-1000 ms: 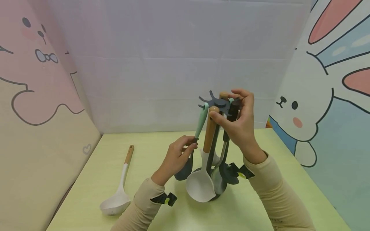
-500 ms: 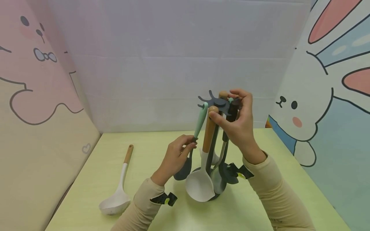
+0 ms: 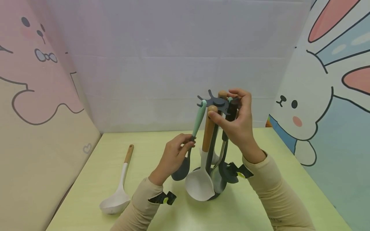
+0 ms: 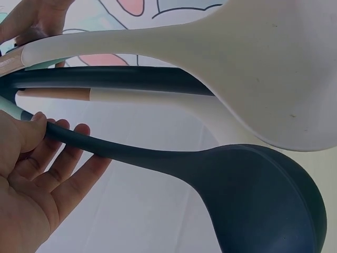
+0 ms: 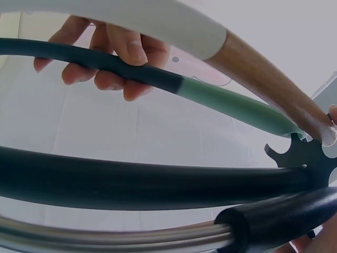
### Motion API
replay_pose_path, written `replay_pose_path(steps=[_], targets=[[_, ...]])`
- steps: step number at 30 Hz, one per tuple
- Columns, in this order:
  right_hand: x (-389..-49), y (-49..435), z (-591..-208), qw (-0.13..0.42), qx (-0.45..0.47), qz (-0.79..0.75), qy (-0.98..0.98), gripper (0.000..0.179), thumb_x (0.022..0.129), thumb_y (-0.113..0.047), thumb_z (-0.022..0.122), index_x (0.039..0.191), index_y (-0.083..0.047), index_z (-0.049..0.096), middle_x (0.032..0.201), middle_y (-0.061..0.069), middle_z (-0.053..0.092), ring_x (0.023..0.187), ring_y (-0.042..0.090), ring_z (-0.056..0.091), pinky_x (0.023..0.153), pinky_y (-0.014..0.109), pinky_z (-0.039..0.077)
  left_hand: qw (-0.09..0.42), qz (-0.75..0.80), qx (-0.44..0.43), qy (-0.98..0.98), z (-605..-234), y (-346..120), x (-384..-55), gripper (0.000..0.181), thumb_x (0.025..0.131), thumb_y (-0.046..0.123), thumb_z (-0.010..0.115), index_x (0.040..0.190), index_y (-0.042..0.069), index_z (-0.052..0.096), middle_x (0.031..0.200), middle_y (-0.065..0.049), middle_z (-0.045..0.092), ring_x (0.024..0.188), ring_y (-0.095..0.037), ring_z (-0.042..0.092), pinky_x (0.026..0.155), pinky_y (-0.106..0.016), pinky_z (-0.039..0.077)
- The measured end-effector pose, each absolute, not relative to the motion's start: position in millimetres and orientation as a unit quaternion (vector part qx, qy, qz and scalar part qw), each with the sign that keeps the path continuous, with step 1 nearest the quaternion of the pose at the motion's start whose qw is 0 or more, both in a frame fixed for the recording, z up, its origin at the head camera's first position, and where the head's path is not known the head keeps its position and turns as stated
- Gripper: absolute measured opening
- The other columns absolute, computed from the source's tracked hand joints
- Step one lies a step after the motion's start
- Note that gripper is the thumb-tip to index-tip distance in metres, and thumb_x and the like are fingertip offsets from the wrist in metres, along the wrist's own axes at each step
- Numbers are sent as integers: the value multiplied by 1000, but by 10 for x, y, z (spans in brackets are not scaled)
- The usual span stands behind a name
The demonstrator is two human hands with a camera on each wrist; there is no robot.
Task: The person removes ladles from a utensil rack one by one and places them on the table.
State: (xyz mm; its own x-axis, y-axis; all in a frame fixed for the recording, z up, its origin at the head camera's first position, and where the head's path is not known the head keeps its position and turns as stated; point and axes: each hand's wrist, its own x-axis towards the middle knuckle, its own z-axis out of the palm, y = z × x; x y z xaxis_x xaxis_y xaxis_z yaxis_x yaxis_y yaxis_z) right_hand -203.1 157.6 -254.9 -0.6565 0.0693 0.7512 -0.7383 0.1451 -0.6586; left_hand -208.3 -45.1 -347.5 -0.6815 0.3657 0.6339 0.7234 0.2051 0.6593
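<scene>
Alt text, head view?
A person's left hand pinches a green-handled dark utensil by its neck while the right hand holds the top of a utensil stand hung with more kitchen tools. A wooden-handled white ladle lies on the table at frame left.

It looks like a screened-off booth: a creased pale sheet [image 3: 173,77] behind the table [image 3: 156,147], cartoon-printed panels [image 3: 344,134] along the table's left and right.

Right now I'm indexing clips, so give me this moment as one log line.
left hand: pinches green-handled ladle; right hand: grips rack, thumb on front white ladle; rack: upright; separate white ladle: lying on table
</scene>
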Motion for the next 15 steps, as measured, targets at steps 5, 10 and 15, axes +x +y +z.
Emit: replay_pose_path(steps=[5, 10, 15], targets=[[-2033, 1571, -2549, 332, 247, 606, -680, 88, 72, -62, 80, 131, -7, 42, 121, 12, 48, 100, 21, 48, 83, 26, 46, 177, -514, -358, -760, -3456, -470, -2068, 17, 95, -4, 60, 111, -9, 63, 97, -17, 65, 88, -30, 70, 75, -31, 60], [-2032, 1569, -2553, 333, 246, 602, -683, 89, 72, -62, 79, 131, -8, 42, 118, 11, 47, 98, 21, 47, 81, 25, 45, 182, -514, -360, -757, -3444, -509, -2057, 17, 95, -4, 61, 110, -9, 64, 97, -17, 65, 87, -30, 70, 74, -30, 60], [-2030, 1579, -2551, 332, 244, 600, -686, 88, 72, -62, 80, 132, -8, 42, 115, 10, 47, 97, 21, 47, 80, 24, 46, 201, -515, -364, -749, -3438, -570, -2063, 16, 94, -6, 61, 110, -8, 64, 97, -17, 66, 86, -30, 70, 71, -30, 60]])
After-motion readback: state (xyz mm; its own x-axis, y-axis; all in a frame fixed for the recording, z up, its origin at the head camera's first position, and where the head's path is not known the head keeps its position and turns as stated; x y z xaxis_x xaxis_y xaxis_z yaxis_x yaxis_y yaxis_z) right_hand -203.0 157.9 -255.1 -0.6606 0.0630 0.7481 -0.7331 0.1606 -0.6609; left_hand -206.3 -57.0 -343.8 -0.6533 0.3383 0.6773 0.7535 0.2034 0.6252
